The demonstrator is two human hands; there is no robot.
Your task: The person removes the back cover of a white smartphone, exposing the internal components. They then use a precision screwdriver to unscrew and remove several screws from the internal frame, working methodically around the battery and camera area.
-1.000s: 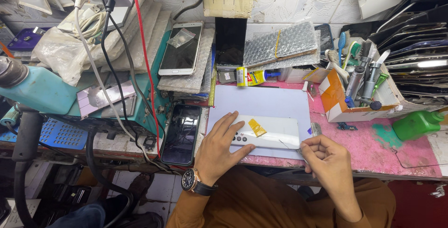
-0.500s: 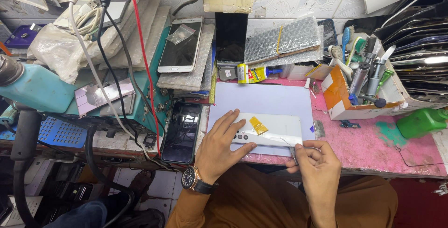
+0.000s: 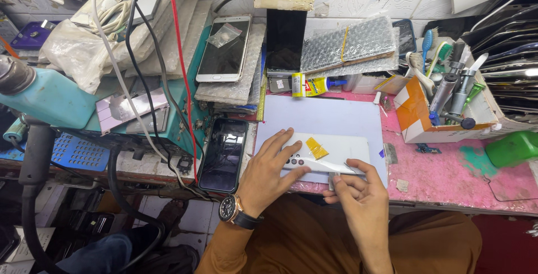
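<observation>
A white phone (image 3: 336, 150) lies back-up on a pale lilac mat (image 3: 336, 120), its camera lenses at the left end and a yellow tab stuck on its back. My left hand (image 3: 269, 170) presses flat on the phone's left end, fingers spread over the lenses. My right hand (image 3: 356, 187) pinches a thin metal blade (image 3: 332, 182) at the phone's near edge. A watch sits on my left wrist.
A black phone (image 3: 223, 153) lies left of the mat. A glue tube (image 3: 314, 85), bubble-wrapped parts (image 3: 350, 41) and a white phone (image 3: 225, 49) sit behind. An orange box of tools (image 3: 443, 106) stands right, on a pink bench top (image 3: 459, 173). Cables hang at left.
My right hand has moved left along the phone's near edge, closer to my left hand. My left hand stays pressed on the phone.
</observation>
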